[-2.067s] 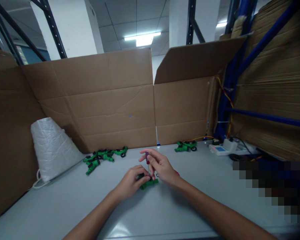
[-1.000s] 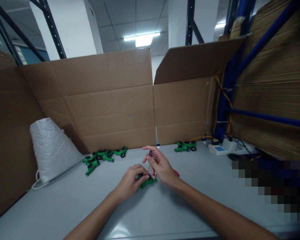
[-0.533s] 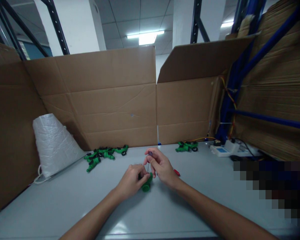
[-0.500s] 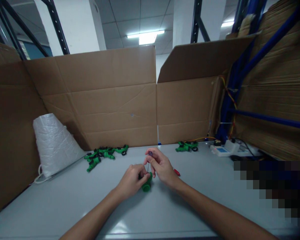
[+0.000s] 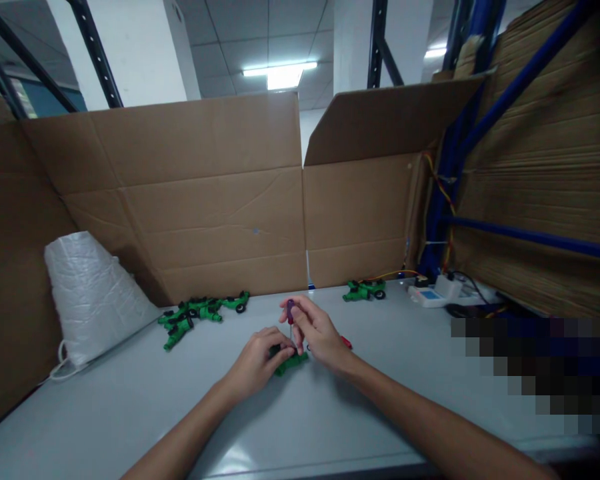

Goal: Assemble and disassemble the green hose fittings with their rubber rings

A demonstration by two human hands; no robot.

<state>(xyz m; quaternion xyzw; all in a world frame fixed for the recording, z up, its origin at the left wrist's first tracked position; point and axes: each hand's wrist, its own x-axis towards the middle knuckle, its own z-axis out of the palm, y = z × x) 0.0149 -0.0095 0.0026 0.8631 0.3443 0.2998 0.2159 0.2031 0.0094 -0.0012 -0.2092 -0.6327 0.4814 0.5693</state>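
My left hand (image 5: 254, 363) pins a small green plastic part (image 5: 293, 363) flat on the grey table (image 5: 130, 413). Just to its right, my right hand (image 5: 319, 333) grips a small screwdriver (image 5: 291, 313) with a dark purple handle, held upright with its tip down at the green part. A small red item (image 5: 347, 343) lies on the table just behind my right hand.
Several green parts with black wheels (image 5: 197, 312) lie in a heap at the back left, one more green part (image 5: 363, 290) at the back right. A white woven sack (image 5: 93, 300) stands at the left. Cardboard walls (image 5: 205, 200) ring the table; a white device with wires (image 5: 437, 291) sits right.
The green part under my left hand turned from end-on to lying sideways. My right hand keeps the screwdriver upright on it. The camera shifted slightly.
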